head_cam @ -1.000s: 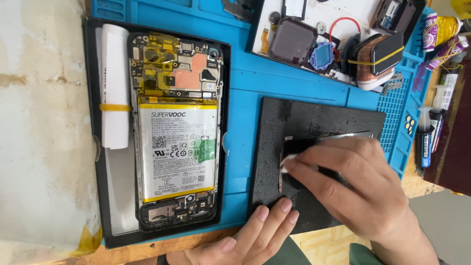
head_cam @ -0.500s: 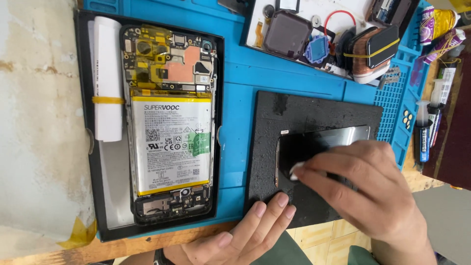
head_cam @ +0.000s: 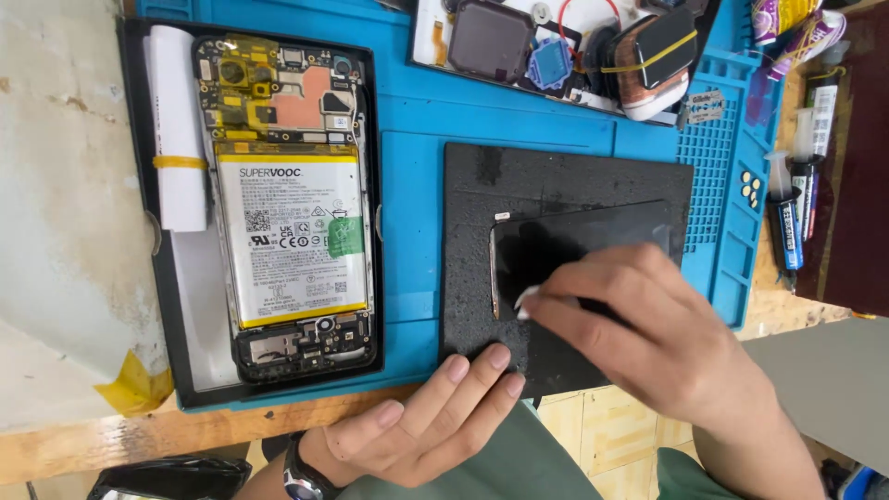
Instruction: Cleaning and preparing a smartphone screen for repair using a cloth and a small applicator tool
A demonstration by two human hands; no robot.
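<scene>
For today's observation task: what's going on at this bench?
A person's right hand presses a small white wad onto a dark phone panel lying on a black pad. The left hand steadies the pad's near edge. An opened phone, battery exposed, lies in a black tray to the left.

Dark phone panel (head_cam: 579,245) flat on black pad (head_cam: 565,185) (glossy face up).

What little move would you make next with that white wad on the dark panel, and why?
Probably slide the white wad further across the dark glossy panel. The right hand presses it only near the panel's left edge, so most of the surface lies beyond it, and the left hand braces the black pad underneath.
</scene>
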